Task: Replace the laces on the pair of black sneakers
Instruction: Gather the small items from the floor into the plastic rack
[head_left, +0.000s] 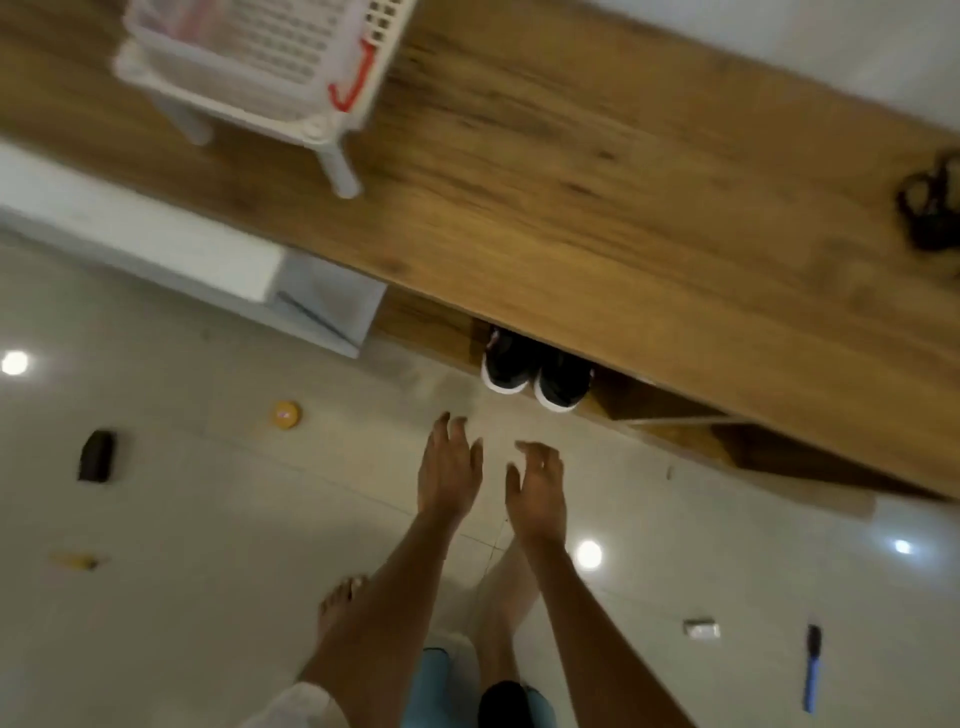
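Two black sneakers with white soles stand side by side on the floor, half tucked under the wooden table's edge: the left sneaker (506, 366) and the right sneaker (563, 382), toes toward me. Their laces are hidden under the tabletop. My left hand (449, 470) and my right hand (537, 491) are stretched out over the tiled floor just short of the shoes, both empty, with fingers loosely spread. A dark tangle (930, 205), possibly laces, lies on the table at the far right, too blurred to tell.
The wooden table (597, 171) crosses the view, with a white plastic rack (260, 67) on it. On the glossy tiles lie a black block (96, 456), a yellow disc (285, 414), a small yellow item (78, 560), a white scrap (701, 629) and a blue-handled brush (811, 667). My bare feet show below.
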